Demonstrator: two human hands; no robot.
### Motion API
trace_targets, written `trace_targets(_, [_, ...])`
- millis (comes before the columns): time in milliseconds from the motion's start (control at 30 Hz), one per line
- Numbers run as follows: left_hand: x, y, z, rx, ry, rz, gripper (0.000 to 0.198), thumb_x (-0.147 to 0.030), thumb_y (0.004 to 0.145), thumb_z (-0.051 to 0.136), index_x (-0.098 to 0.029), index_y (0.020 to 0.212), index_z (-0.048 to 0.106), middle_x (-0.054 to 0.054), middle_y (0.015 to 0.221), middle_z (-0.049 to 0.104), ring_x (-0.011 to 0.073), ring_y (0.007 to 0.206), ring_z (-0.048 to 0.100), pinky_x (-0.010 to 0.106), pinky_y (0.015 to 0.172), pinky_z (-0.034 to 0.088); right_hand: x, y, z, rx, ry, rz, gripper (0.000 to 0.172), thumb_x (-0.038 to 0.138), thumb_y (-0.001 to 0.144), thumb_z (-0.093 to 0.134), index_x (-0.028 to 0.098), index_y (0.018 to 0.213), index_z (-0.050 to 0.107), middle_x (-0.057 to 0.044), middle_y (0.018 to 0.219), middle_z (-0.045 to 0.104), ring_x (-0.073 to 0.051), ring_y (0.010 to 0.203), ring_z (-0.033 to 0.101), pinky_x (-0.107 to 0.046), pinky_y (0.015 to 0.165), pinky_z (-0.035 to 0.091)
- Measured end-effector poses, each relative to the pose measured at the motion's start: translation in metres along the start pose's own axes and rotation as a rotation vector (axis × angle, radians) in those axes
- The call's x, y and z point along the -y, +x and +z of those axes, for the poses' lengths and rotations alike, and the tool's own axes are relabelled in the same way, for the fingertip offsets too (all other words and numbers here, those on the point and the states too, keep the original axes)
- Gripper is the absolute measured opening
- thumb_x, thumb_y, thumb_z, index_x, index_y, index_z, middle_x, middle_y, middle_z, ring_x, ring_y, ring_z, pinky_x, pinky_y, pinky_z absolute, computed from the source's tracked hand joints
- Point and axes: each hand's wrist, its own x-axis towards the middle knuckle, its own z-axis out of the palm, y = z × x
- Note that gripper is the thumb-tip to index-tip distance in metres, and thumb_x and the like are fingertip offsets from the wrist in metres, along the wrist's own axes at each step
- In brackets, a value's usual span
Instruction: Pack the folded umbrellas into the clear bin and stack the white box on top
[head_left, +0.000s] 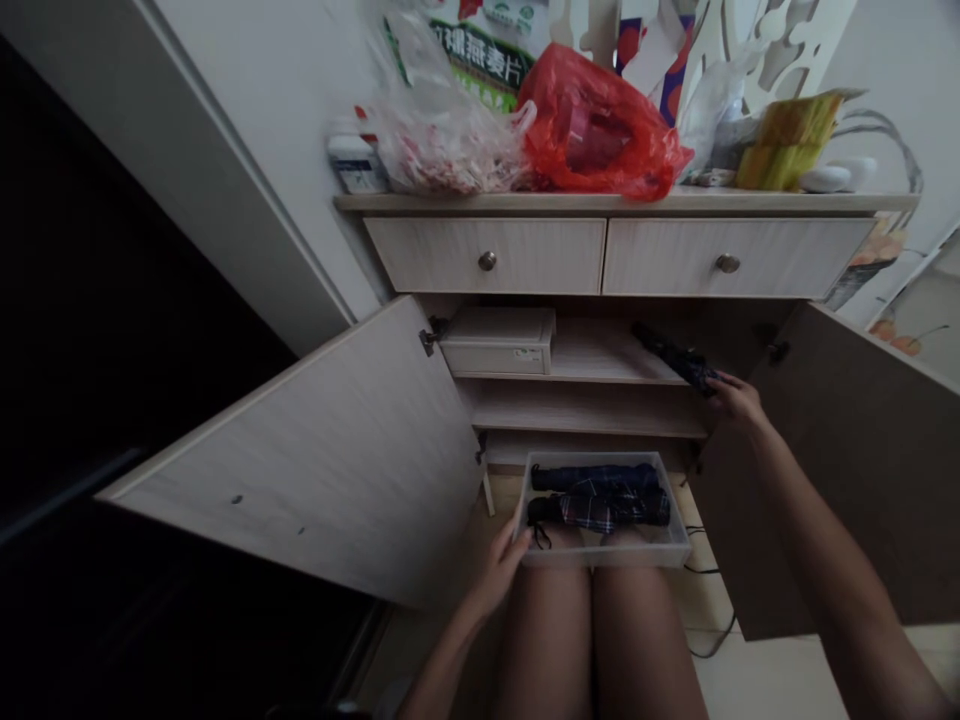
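A clear plastic box (pixel 604 556) rests on my lap, and my left hand (pixel 504 556) grips its left side. Inside it lie two folded umbrellas side by side: a dark blue one (pixel 592 479) at the back and a dark plaid one (pixel 606 510) with a wrist strap in front. My right hand (pixel 736 398) is closed around one end of a third folded umbrella (pixel 675 357), dark and tilted, whose far end points to the upper left at the top shelf (pixel 589 350) of the open cabinet.
A lidded storage box (pixel 499 342) occupies the top shelf's left side. Both cabinet doors, left (pixel 315 460) and right (pixel 840 470), stand swung outward. Above are two closed drawers (pixel 480 258). A red plastic bag (pixel 600 130) and other bags crowd the cabinet top. Cables (pixel 712 640) lie on the floor.
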Motion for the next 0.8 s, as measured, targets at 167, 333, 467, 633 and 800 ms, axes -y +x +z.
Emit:
trace_targets(167, [-0.004, -0.001, -0.001, 0.021, 0.022, 0.04, 0.094, -0.074, 0.078, 0.052, -0.013, 0.149, 0.044, 0.012, 0.155, 0.038, 0.0303, 0.147, 0.029, 0.044, 0.124, 0.017, 0.005, -0.094, -0.028, 0.37, -0.008, 0.026, 0.053, 0.046, 0.053, 0.087, 0.02, 0.097, 0.072, -0.005, 0.086, 0.071, -0.016, 0.067, 0.062, -0.024, 0.054, 0.048])
trace_targets(333, [-0.006, -0.002, -0.001, 0.024, 0.005, 0.054, 0.089, -0.072, 0.079, 0.054, -0.016, 0.148, 0.046, 0.011, 0.155, 0.039, 0.0294, 0.148, 0.027, 0.044, 0.124, 0.016, 0.007, -0.153, -0.039, 0.743, -0.201, -0.037, 0.052, 0.053, 0.06, 0.082, 0.017, 0.095, 0.072, -0.007, 0.09, 0.071, -0.019, 0.077, 0.063, -0.028, 0.069, 0.051])
trace_targets(467, [-0.003, -0.002, 0.002, 0.014, -0.013, 0.059, 0.088, -0.074, 0.077, 0.054, -0.02, 0.146, 0.049, 0.008, 0.155, 0.04, 0.0299, 0.148, 0.026, 0.045, 0.124, 0.015, -0.003, -0.169, -0.038, 0.948, -0.331, -0.095, 0.044, 0.047, 0.069, 0.075, 0.016, 0.099, 0.071, -0.004, 0.086, 0.069, -0.017, 0.075, 0.06, -0.028, 0.069, 0.049])
trace_targets(633, [-0.001, -0.003, 0.005, -0.004, 0.002, 0.062, 0.091, -0.075, 0.076, 0.053, -0.017, 0.147, 0.047, 0.01, 0.155, 0.038, 0.0303, 0.148, 0.026, 0.045, 0.124, 0.013, -0.013, -0.182, -0.025, 1.029, -0.572, -0.31, 0.034, 0.037, 0.075, 0.066, 0.02, 0.104, 0.073, -0.006, 0.094, 0.071, -0.022, 0.087, 0.063, -0.032, 0.078, 0.049])
trace_targets(800, [-0.005, -0.007, 0.005, -0.003, 0.003, 0.062, 0.089, -0.074, 0.078, 0.051, -0.017, 0.146, 0.048, 0.01, 0.155, 0.04, 0.0287, 0.147, 0.03, 0.042, 0.124, 0.018, -0.016, -0.195, -0.001, 1.033, -0.888, -0.51, 0.029, 0.023, 0.073, 0.065, 0.029, 0.099, 0.077, -0.007, 0.092, 0.074, -0.028, 0.098, 0.064, -0.039, 0.092, 0.044])
